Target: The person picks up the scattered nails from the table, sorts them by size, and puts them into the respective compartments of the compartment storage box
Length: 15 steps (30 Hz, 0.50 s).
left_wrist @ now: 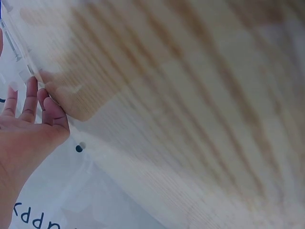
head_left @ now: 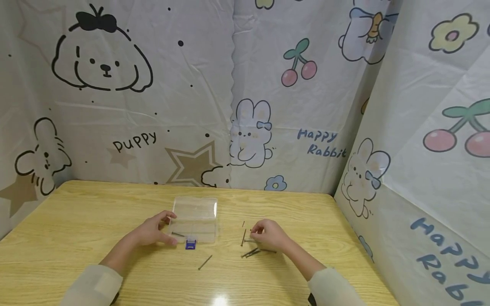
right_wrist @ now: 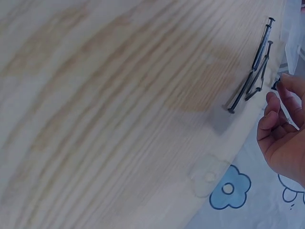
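A person's left hand (head_left: 158, 231) grips the near-left side of a clear, rectangular plastic box (head_left: 206, 235), thumb at the front corner and fingers along the left edge. The right hand (head_left: 269, 235) pinches a small, dark metal piece (right_wrist: 276, 85) between thumb and fingertips — mostly hidden by the fingers, so its full shape cannot be told — just above the wood-grain table.

Beneath and beside the right hand, slim, dark grey metal nails (head_left: 250, 253) lie scattered, several touching or crossing one another; a short, thin pin-like piece (head_left: 243, 224) lies just beyond them. Another long grey nail (head_left: 205, 262) lies by itself in front of the box, well apart from the group.

Inside the box, a single dark nail (head_left: 178, 234) rests at the front left, near the thumb. The transparent lid (head_left: 195, 207) stands open toward the back, and a blue plastic latch (head_left: 190, 244) sits at the front edge.

Pale cream sleeves (head_left: 93, 284) cover the forearms above the yellow wood-grain table (head_left: 153, 280) — backed by white sheeting (head_left: 191, 106) printed with a puppy, rabbits and cherries.
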### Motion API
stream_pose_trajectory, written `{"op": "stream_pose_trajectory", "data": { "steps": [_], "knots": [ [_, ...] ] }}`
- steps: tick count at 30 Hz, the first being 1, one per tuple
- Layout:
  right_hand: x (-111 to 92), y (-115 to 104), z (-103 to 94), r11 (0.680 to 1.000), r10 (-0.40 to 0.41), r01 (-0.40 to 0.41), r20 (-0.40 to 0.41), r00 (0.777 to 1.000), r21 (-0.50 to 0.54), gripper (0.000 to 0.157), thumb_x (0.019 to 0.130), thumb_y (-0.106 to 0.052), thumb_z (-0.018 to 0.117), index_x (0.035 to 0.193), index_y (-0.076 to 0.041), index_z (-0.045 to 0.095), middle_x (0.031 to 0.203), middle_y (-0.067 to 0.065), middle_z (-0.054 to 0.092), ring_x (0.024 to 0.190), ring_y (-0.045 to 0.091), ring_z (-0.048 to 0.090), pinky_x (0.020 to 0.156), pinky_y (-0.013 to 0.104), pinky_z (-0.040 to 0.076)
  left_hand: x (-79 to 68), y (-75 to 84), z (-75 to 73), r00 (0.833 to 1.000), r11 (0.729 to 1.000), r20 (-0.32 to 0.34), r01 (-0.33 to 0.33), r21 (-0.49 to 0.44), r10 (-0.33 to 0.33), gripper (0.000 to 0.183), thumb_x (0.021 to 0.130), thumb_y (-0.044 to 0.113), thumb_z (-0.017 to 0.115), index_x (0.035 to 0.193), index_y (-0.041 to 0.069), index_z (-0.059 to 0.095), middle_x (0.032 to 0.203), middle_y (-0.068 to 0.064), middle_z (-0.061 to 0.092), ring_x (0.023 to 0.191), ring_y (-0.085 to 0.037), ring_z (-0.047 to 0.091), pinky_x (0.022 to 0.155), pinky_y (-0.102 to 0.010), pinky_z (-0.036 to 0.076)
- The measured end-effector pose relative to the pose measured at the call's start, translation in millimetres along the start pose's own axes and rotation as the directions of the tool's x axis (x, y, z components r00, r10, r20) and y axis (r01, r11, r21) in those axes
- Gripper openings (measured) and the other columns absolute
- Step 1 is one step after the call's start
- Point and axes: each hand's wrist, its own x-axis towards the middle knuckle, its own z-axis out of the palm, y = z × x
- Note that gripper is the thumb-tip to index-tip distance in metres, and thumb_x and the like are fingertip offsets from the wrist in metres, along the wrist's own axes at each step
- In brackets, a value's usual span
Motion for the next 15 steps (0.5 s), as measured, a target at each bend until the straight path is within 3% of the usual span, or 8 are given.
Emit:
{"op": "stream_pose_trajectory", "data": {
  "steps": [15],
  "knots": [
    [-22.1,30.6,-3.5,0.999,0.049,-0.049,-0.022,0.999,0.012,0.009,0.082,-0.018,0.061,0.082,-0.010,0.065,0.071,-0.003,0.054,0.060,0.007,0.045,0.051,0.020,0.039,0.9,-1.6,0.9,1.000,1.000,-0.005,0.011,-0.003,-0.011,0.077,0.062,0.033,0.078,0.123,0.011,0.038,0.121,-0.018,0.041,0.113,-0.042,0.039,0.088,-0.052,0.036]
  ]
}}
